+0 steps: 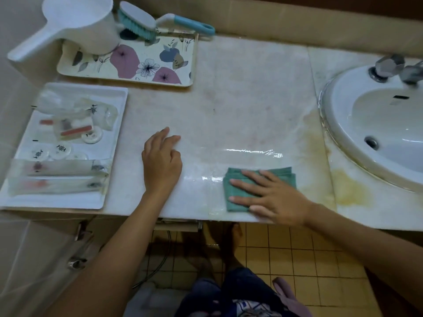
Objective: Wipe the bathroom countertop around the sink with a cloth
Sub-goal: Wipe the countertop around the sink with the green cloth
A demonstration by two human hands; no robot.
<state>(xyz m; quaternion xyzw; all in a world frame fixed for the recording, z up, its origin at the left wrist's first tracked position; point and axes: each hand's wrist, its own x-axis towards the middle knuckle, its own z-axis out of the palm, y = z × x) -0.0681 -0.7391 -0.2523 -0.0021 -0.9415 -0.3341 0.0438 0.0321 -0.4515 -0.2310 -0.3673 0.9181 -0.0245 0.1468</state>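
Green folded cloth (238, 191) flat on wet countertop (251, 99) w/ right hand (272, 197) spread on it, left hand (161, 161) loosely open.

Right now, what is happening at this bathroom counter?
A person is wiping the countertop beside the sink. The right hand presses flat on a folded green cloth near the front edge, where the surface looks wet and shiny. The left hand rests empty on the counter. Yellowish stains remain between the cloth and the sink. Two trays, a white scoop and a brush sit on the left side of the counter.
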